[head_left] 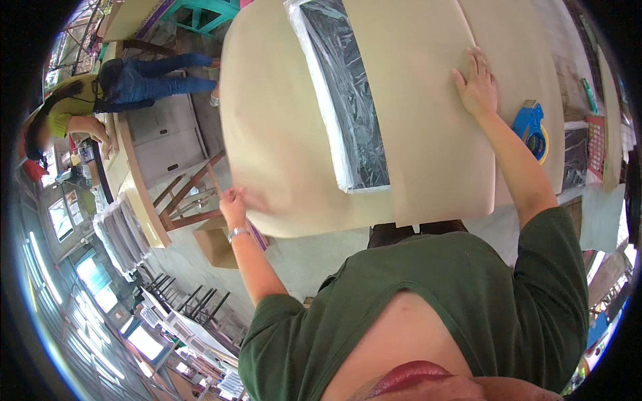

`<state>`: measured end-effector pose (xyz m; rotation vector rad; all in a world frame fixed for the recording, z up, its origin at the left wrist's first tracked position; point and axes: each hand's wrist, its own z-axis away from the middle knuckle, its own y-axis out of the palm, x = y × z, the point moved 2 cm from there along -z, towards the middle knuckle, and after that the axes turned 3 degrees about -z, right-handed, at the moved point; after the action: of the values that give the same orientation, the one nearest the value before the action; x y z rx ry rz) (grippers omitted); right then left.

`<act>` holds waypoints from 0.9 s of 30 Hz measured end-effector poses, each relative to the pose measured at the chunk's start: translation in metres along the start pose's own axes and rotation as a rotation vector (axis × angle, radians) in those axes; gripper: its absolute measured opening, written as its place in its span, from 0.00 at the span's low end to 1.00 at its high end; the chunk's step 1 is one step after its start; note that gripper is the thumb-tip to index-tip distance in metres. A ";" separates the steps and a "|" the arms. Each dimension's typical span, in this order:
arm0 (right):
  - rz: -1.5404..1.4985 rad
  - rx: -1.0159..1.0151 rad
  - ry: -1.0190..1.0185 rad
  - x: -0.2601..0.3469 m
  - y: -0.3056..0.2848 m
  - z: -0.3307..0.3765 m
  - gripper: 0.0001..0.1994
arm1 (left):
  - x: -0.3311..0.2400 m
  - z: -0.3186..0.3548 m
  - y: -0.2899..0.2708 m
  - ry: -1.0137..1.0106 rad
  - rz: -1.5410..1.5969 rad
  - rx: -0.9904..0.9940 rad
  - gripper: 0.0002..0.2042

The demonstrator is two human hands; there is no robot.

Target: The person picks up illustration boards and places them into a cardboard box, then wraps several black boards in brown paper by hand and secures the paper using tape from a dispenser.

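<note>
A large brown cardboard box or sheet (287, 120) lies opened out in front of me. Down its middle sits a dark flat item wrapped in clear plastic (354, 113), with a white strip along its left side. My left hand (233, 206) is at the near left edge of the cardboard, its fingers closed on the edge; a blurred patch shows beside them. On the right-hand cardboard panel (421, 134) my right hand (479, 87) rests flat, fingers stretched out. A blue tape dispenser (530, 130) lies right of my right forearm.
A person (87, 97) leans over a wooden table (137, 194) at left. A small open carton (215, 244) stands on the floor below it. A teal stool (200, 15) is at the far left. A red crate (595, 144) and black-wrapped goods (575, 157) are at right.
</note>
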<state>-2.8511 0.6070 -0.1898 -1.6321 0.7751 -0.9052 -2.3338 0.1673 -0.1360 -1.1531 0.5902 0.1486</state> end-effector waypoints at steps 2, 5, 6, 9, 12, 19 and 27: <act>-0.015 0.003 0.000 0.003 -0.001 -0.002 0.33 | -0.026 0.020 -0.033 0.078 -0.210 -0.102 0.03; -0.043 0.018 0.031 -0.001 -0.005 -0.001 0.33 | -0.102 0.050 -0.037 0.153 -0.724 -0.263 0.07; -0.073 0.019 0.028 0.004 -0.006 -0.002 0.33 | -0.097 0.055 -0.037 0.095 -0.752 -0.298 0.08; -0.102 0.041 0.036 0.009 -0.006 -0.001 0.34 | -0.067 0.052 -0.019 0.039 -0.864 -0.386 0.12; -0.100 0.044 0.035 0.010 -0.008 -0.003 0.34 | -0.091 0.061 0.000 0.118 -0.941 -0.457 0.13; -0.078 0.081 0.067 0.007 -0.009 0.000 0.33 | -0.210 0.105 -0.003 0.155 -1.253 -0.498 0.12; -0.107 0.092 0.093 0.001 -0.014 -0.001 0.33 | -0.392 0.229 0.178 0.666 -0.405 0.703 0.10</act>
<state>-2.8506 0.6089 -0.1763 -1.5713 0.7042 -1.0844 -2.6523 0.5173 -0.0180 -0.5865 0.8807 -0.7664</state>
